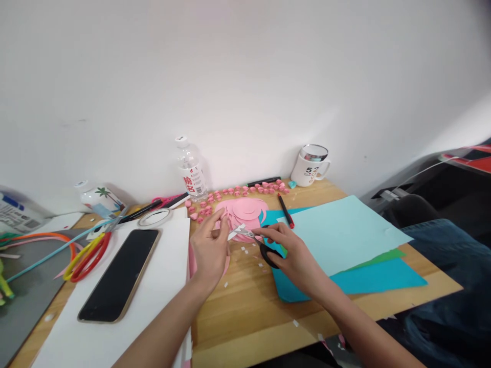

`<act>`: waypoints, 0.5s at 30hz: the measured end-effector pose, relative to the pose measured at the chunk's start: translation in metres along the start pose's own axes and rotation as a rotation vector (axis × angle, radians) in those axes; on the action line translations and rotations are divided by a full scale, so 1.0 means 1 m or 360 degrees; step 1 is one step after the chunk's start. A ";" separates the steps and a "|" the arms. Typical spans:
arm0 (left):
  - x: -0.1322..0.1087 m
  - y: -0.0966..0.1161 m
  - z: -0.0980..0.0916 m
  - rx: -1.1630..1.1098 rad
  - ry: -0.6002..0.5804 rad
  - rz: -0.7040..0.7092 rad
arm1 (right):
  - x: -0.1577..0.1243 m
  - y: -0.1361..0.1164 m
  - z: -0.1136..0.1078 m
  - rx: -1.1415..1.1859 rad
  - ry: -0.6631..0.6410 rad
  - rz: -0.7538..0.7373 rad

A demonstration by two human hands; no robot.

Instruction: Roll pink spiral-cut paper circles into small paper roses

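Note:
My right hand (287,246) has its fingers in the black handles of a small pair of scissors (270,255). The blades point left, toward my left hand (211,246). That hand is closed in a pinch near the blade tips; what sits between its fingers is too small to make out. A small white strip (241,227) shows at the blades. Behind and below the hands lie pink paper cutouts (245,208). Tiny white scraps (226,284) are scattered over the wooden table (233,327).
Left lie white sheets (161,286), a phone (119,276), a tape roll (155,217) and red-and-yellow-handled scissors (90,258). Behind stand a bottle (193,176), several small pink folded pieces (209,209) and a mug (306,169). Right are blue papers (345,235) and a red-capped pen (285,208).

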State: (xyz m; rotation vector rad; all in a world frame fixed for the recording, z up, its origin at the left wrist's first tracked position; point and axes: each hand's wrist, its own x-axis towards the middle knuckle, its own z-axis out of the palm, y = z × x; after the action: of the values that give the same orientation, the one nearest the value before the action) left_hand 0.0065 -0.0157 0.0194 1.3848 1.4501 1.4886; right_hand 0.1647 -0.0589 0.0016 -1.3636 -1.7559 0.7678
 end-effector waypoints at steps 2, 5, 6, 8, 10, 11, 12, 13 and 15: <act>0.001 0.000 0.000 -0.0007 0.0025 0.0007 | 0.001 -0.001 0.001 0.0001 0.0016 0.0001; 0.002 -0.001 -0.002 0.0014 0.0034 0.0063 | 0.003 -0.001 -0.001 0.0011 -0.0004 -0.0018; 0.002 -0.002 -0.002 0.0024 0.0032 0.0081 | 0.004 0.000 -0.003 0.0019 -0.0034 -0.0024; 0.001 -0.003 -0.002 0.0038 0.0023 0.0108 | 0.005 0.002 -0.008 0.0024 -0.0113 -0.0024; 0.000 -0.003 -0.002 0.0037 -0.0007 0.0118 | 0.005 0.004 -0.012 0.0000 -0.0164 -0.0019; 0.000 -0.003 -0.002 0.0032 -0.0025 0.0115 | 0.005 0.005 -0.014 -0.0024 -0.0164 -0.0021; -0.001 -0.003 -0.002 0.0028 -0.0041 0.0114 | 0.005 0.006 -0.015 -0.0053 -0.0142 -0.0029; -0.001 -0.003 -0.002 0.0028 -0.0053 0.0115 | 0.005 0.007 -0.016 -0.0082 -0.0111 -0.0040; -0.001 -0.004 -0.001 0.0040 -0.0058 0.0131 | 0.004 0.009 -0.016 -0.0137 -0.0040 -0.0068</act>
State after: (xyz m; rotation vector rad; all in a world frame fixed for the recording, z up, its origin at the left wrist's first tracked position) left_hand 0.0050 -0.0156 0.0153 1.4955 1.4085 1.4926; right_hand 0.1821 -0.0523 0.0030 -1.3735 -1.8503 0.6962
